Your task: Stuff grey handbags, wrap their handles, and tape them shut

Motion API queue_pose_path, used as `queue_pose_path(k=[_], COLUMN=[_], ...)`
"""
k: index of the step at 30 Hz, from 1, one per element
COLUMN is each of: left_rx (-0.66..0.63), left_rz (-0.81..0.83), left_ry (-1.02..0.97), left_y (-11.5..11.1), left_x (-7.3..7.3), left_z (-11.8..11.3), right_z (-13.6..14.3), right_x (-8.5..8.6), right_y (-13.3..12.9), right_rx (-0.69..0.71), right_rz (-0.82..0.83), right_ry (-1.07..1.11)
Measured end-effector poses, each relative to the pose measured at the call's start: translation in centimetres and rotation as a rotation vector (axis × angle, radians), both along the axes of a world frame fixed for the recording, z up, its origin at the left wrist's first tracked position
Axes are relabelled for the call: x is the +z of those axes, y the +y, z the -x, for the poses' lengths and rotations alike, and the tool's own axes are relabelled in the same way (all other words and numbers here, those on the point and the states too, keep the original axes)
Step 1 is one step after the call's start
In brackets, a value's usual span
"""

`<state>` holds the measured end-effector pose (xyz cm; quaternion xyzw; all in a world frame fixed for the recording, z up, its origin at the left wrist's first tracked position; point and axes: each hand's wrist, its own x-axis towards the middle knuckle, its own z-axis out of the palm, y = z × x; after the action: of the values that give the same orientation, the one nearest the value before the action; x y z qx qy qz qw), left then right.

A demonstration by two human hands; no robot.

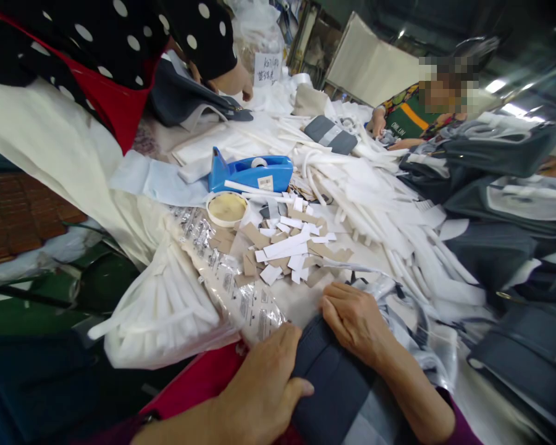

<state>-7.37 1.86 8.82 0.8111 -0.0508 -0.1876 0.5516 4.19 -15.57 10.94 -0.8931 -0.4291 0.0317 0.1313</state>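
Note:
A dark grey bag (331, 377) lies close in front of me at the table's near edge, its lower part cut off by the frame. My left hand (266, 380) is closed on its left edge, the thumb lying over the face. At the top right corner, the curled fingers of my right hand (354, 318) grip the bag; its fingertips are partly hidden. Cut strips of white and brown card (285, 247) are scattered just beyond my hands. Clear plastic wrap and straps (419, 315) lie to the right of my right wrist.
Behind the card pieces stands a blue tape dispenser (259, 173), with a round tub (227, 209) beside it. White padding strips (375, 216) cover the table's middle. Dark bags (495, 247) are heaped at right. A white sack (162, 309) hangs at left. Two other people work across the table.

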Motion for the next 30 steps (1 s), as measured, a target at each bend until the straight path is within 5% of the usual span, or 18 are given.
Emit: queue_pose_path(k=[7,14,23,30], left_rx=[0.111,0.033,0.006,-0.056], left_rz=[0.255,0.571,0.434,0.197], left_ry=[0.210,0.282,0.115,0.039], left_y=[-2.4,-3.5,-3.8,-3.1], left_x=[-1.1,-0.4,-1.4,-6.0], left_z=[-2.3,-4.3,-4.1,-4.7], right_z=[-0.6,-0.3,-0.2,0.2], right_x=[0.6,1.5,2.0,1.0], right_y=[-2.5,-2.9,-2.3,-2.2], right_rx=[-0.002,-0.024,-0.050,-0.124], right_rz=[-0.012,-0.160,0.136,0.174], right_ry=[0.100,0.155,0.150,-0.055])
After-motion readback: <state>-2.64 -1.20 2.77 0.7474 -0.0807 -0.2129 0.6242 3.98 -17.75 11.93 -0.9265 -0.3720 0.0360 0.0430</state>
